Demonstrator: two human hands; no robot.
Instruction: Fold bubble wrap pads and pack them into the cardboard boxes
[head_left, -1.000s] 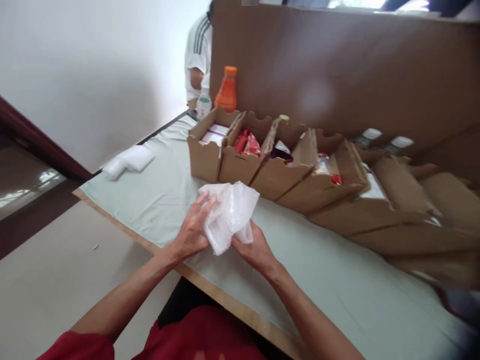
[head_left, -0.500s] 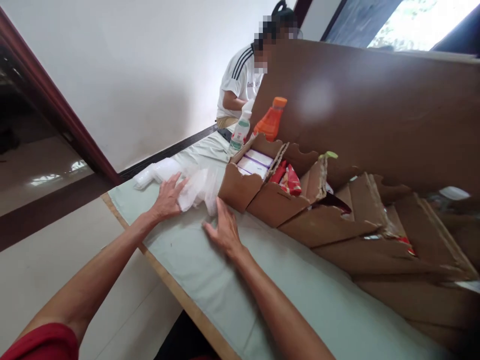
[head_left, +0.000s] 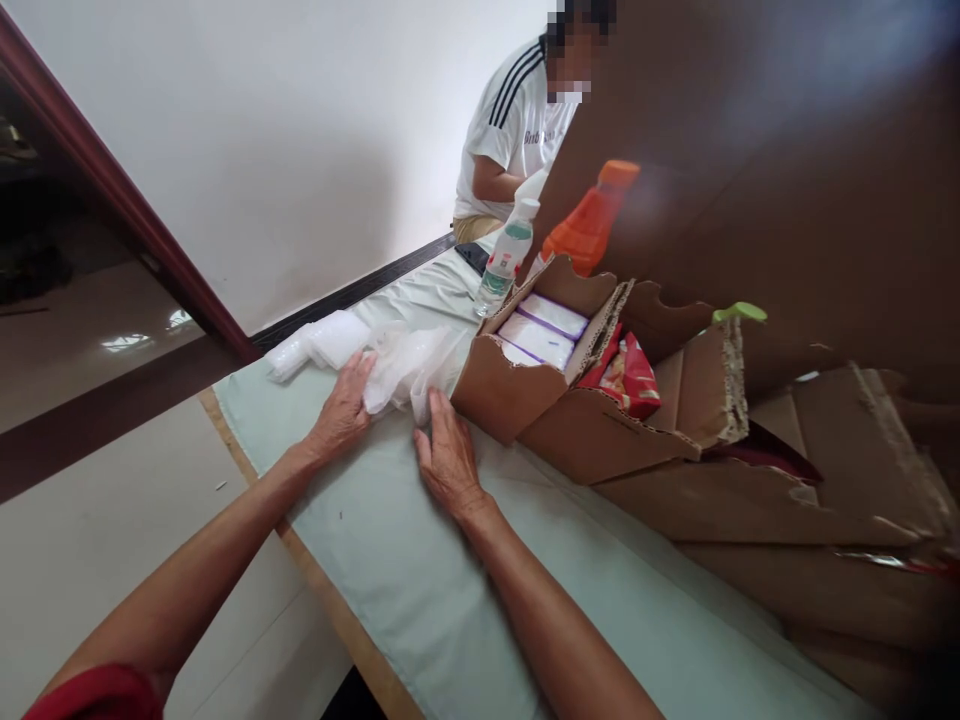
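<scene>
A crumpled clear plastic bag point(head_left: 409, 368) lies on the pale green cloth between my two hands. My left hand point(head_left: 345, 408) rests at the bag's left side, fingers extended and touching it. On the other side, my right hand point(head_left: 448, 450) stands on edge against the bag's lower right part, its fingers straight and thumb a little apart. Neither hand is closed round the plastic. A roll of clear plastic bags point(head_left: 319, 340) lies just beyond my left hand, touching the crumpled bag or very near it.
Cardboard bins point(head_left: 510, 400) run along the right, holding white-and-purple packs point(head_left: 541, 332) and a red packet point(head_left: 634, 375). Behind them stand a clear bottle point(head_left: 508, 258) and an orange bottle point(head_left: 589, 225). A person in a white shirt point(head_left: 510, 130) sits at the far end.
The view has shifted closer to the bins. My right hand has come against the bag, and my left hand has stayed beside it with its fingers less spread.
</scene>
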